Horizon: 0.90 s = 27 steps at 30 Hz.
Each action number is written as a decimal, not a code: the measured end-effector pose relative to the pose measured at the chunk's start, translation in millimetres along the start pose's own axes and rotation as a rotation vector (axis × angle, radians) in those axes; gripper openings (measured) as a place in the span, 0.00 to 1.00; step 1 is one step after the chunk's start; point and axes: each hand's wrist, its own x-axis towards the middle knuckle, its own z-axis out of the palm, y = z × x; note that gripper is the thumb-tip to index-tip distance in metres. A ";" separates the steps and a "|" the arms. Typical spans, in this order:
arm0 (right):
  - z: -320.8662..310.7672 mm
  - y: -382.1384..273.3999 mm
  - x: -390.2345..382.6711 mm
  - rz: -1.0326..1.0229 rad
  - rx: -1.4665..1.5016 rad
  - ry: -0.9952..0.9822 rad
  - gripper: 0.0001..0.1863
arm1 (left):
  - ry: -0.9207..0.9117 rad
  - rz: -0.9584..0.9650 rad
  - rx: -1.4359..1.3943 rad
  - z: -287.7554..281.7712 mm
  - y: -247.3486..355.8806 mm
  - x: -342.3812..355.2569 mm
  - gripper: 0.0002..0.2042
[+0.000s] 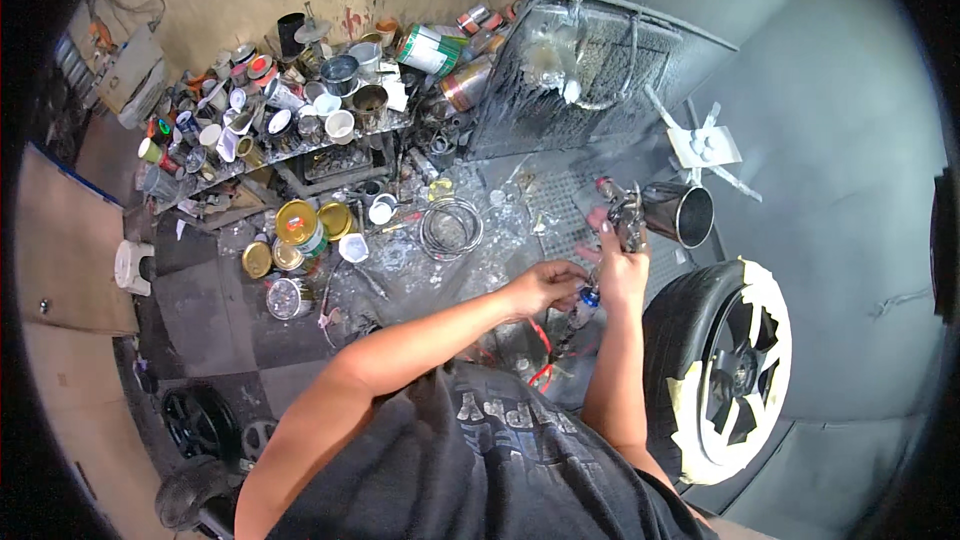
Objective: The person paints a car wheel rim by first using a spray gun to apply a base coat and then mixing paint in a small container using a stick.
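A metal spray gun (629,217) is in my right hand (624,272), whose fingers are wrapped around its handle. On the gun's right side sits a dark, paint-stained cup (693,217). Under the handle is an air fitting (589,296) with a blue ring. My left hand (546,289) pinches at this fitting, its fingertips partly hidden. A red air hose (543,348) runs below the hands, close to my shirt.
A wheel (745,370) masked with pale tape and paper stands right of my right forearm. Paint cans and cups crowd a low table (300,148) at left. Open tins (297,223) and a coiled wire (450,228) lie on the floor. A grey-coated panel (600,60) leans behind.
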 end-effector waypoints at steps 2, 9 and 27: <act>5.0 1.8 4.3 -0.009 -0.093 0.002 0.15 | 0.030 0.038 0.193 -29.0 -20.6 -5.7 0.16; 30.6 11.2 48.3 -0.114 -0.046 0.119 0.09 | 0.094 -0.320 1.195 -165.5 -57.5 -144.7 0.24; 151.3 102.2 130.5 -0.061 -0.688 0.146 0.11 | 0.654 -0.541 0.954 -448.3 -131.6 -412.5 0.14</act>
